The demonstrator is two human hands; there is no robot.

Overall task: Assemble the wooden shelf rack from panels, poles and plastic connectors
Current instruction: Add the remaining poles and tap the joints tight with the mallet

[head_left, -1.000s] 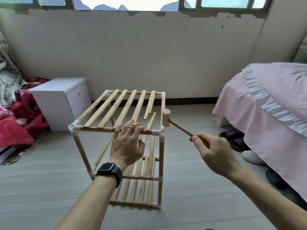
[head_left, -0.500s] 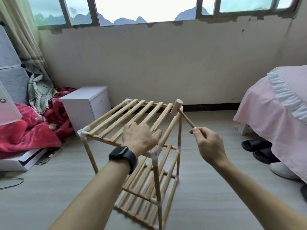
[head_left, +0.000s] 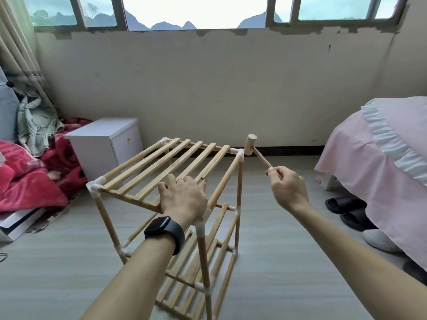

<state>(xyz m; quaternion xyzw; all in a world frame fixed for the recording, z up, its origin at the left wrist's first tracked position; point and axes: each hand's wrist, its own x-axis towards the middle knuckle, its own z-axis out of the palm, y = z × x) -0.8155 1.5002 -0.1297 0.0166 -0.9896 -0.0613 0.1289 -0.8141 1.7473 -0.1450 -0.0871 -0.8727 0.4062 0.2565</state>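
— Currently, where is the rack (head_left: 225, 181) placed?
— Upright on the floor (head_left: 288, 262), between a white cabinet (head_left: 104, 144) and the bed (head_left: 381, 158). Its top is pressed by the left hand (head_left: 184, 199), fingers spread flat
— Right hand (head_left: 288, 188)?
— Mallet (head_left: 250, 146) handle is pinched in it; head is held just beside the far right corner connector (head_left: 240, 154), contact cannot be told
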